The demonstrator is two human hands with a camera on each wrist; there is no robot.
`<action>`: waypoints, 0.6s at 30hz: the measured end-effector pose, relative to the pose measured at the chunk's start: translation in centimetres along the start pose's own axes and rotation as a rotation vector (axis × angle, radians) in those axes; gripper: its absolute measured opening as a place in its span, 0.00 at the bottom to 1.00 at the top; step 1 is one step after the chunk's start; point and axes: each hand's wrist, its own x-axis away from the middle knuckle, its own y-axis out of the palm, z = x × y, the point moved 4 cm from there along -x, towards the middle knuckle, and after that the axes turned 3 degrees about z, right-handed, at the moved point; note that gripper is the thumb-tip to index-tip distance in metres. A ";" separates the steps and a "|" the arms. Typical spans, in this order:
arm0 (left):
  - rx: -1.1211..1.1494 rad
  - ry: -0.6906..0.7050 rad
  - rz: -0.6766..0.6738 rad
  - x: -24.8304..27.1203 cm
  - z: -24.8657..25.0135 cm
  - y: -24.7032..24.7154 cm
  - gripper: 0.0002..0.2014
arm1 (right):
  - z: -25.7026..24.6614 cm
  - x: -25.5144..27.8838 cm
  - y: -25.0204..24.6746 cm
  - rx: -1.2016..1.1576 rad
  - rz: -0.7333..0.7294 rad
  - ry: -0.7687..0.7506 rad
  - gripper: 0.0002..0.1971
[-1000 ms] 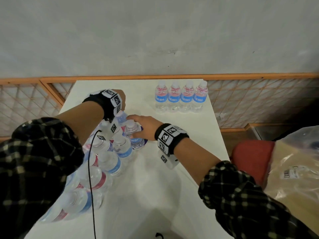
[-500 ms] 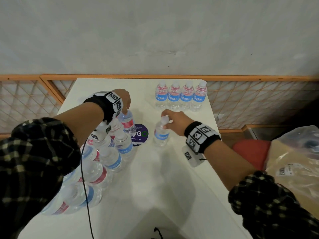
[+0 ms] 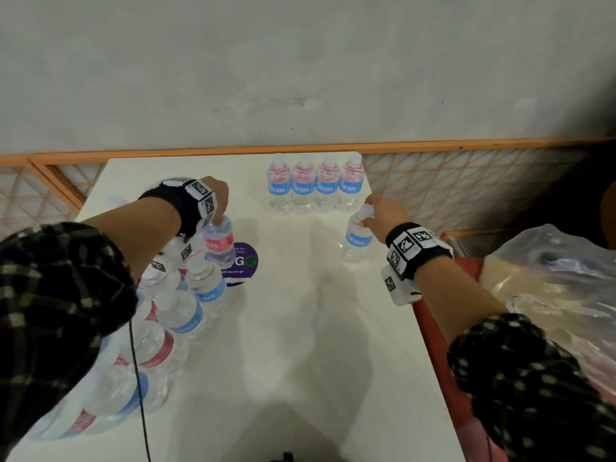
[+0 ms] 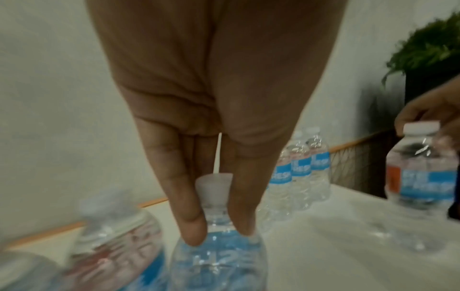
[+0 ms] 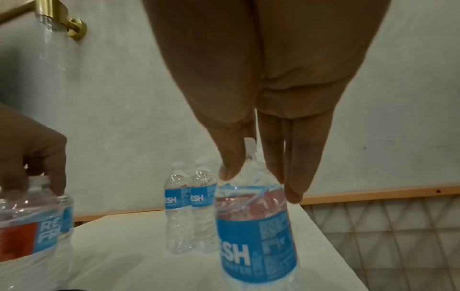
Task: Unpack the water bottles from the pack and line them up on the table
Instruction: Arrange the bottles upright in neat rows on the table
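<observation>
Several water bottles point(image 3: 315, 186) with blue labels stand in a row at the table's far edge. My right hand point(image 3: 380, 216) pinches the neck of another bottle point(image 3: 358, 236) near the right edge, just in front of the row; in the right wrist view thumb and fingers point(image 5: 296, 173) clasp that bottle point(image 5: 256, 226). My left hand point(image 3: 218, 200) pinches the cap of a bottle point(image 3: 218, 241) at the far end of the pack point(image 3: 160, 321) on the left. In the left wrist view two fingers point(image 4: 191, 216) straddle its neck point(image 4: 215, 198).
The white table point(image 3: 300, 345) has a purple round sticker point(image 3: 245, 261) beside the pack. An orange lattice railing point(image 3: 450, 188) runs behind and to the right. A crumpled plastic bag point(image 3: 560, 281) lies off the right edge. A black cable point(image 3: 136, 378) hangs over the pack.
My right hand lifted a bottle out of the pack and carried it right and forward, toward the row. My left hand stayed on the pack's far bottle, which now stands higher.
</observation>
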 end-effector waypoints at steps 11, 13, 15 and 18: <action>0.343 0.109 0.264 0.4 10.6 -3.9 0.22 | 0.5 0.0 -0.5 -0.020 0.043 0.032 0.19; 0.393 0.116 0.258 0.1 11.9 -3.9 0.22 | 0.7 0.1 -0.4 -0.040 0.043 0.038 0.20; 0.413 0.162 0.234 0.3 13.1 -4.0 0.21 | 0.9 0.2 -0.4 -0.065 0.047 0.041 0.19; 0.481 0.256 0.143 0.3 14.4 -4.1 0.21 | 0.8 0.2 -0.2 -0.089 0.046 0.051 0.20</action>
